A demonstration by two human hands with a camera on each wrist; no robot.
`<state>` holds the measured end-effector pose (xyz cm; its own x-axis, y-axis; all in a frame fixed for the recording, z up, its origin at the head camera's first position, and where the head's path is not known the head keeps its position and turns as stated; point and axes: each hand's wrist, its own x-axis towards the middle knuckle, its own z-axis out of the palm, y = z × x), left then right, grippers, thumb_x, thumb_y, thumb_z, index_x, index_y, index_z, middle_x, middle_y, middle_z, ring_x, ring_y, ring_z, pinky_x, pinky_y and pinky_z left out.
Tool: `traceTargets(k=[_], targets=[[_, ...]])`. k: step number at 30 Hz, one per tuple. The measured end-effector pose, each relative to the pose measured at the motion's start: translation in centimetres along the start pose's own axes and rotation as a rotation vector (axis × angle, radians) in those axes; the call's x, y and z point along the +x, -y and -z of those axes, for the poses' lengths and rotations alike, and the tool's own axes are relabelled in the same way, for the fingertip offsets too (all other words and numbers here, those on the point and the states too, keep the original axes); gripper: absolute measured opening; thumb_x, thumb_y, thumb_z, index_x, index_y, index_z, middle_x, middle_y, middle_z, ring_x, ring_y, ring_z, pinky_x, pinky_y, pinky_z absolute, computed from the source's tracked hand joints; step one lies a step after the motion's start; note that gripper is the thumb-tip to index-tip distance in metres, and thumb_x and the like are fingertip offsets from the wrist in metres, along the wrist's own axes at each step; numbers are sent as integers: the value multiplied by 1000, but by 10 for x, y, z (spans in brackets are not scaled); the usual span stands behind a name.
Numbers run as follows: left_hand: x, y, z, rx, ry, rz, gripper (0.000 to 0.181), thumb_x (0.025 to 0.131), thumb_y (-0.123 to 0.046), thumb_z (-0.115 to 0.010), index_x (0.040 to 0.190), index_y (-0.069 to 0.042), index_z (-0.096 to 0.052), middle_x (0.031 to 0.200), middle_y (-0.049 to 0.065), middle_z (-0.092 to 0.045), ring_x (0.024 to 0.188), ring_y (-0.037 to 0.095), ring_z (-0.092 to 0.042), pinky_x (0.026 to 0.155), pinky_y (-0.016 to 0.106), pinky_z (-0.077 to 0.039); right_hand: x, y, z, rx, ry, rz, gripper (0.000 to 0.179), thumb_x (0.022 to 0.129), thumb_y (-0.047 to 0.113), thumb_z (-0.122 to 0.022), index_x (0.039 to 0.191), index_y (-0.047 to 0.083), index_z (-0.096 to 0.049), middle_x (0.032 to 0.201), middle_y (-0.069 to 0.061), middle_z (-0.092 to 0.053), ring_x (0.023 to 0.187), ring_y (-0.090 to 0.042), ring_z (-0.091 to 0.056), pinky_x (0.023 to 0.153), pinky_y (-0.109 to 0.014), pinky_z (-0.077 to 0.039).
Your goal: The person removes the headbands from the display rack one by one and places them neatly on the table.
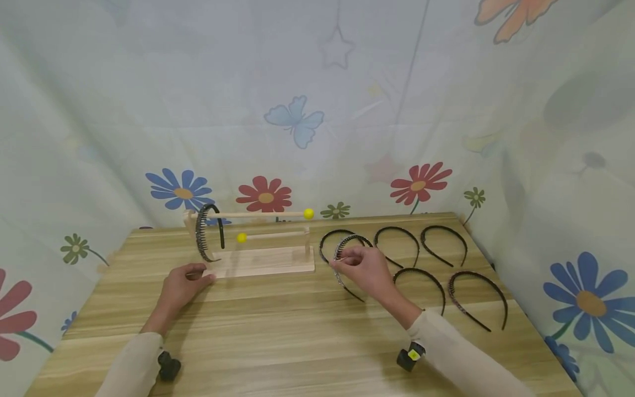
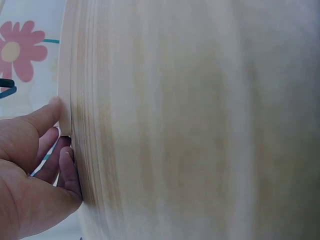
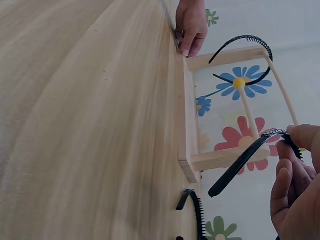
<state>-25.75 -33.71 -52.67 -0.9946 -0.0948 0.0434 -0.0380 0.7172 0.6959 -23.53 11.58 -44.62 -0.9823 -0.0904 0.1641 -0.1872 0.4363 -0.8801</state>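
My right hand (image 1: pixel 367 271) pinches a black toothed headband (image 3: pixel 240 165) with sparkling stones, held up over the table to the right of a wooden rack (image 1: pixel 268 264). The rack has a flat base and two horizontal rods tipped with yellow balls (image 1: pixel 308 213). Another black toothed headband (image 1: pixel 200 237) hangs from the upper rod near its left end. At the base's front left corner, my left hand (image 1: pixel 182 288) grips the wood between thumb and fingers. In the left wrist view the thumb lies against the board's edge, and the fingers are partly hidden.
Several black headbands lie on the right of the wood-grain table (image 1: pixel 278 342), among them one with pinkish stones (image 1: pixel 458 303) at the front right. One headband (image 1: pixel 323 242) lies just behind the held one. A flower-printed cloth (image 1: pixel 347 154) hangs behind the table.
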Motion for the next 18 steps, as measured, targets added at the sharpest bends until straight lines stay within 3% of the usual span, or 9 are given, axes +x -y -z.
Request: traceTargets(k=[8, 18], targets=[[-2, -3, 1, 3, 2, 9, 54, 96, -33, -74, 132, 5, -63, 127, 26, -67, 112, 41, -67, 91, 52, -56, -8, -9, -3, -10, -8, -29, 24, 82, 24, -88, 98, 7, -79, 81, 1, -77, 76, -12, -72, 70, -32, -59], [-2, -4, 1, -4, 17, 24, 54, 96, -33, -73, 133, 5, -62, 128, 27, -66, 114, 41, -66, 92, 52, -56, -16, -23, -5, -53, 7, -88, 28, 83, 33, -87, 96, 10, -79, 84, 2, -76, 79, -12, -71, 69, -31, -58]])
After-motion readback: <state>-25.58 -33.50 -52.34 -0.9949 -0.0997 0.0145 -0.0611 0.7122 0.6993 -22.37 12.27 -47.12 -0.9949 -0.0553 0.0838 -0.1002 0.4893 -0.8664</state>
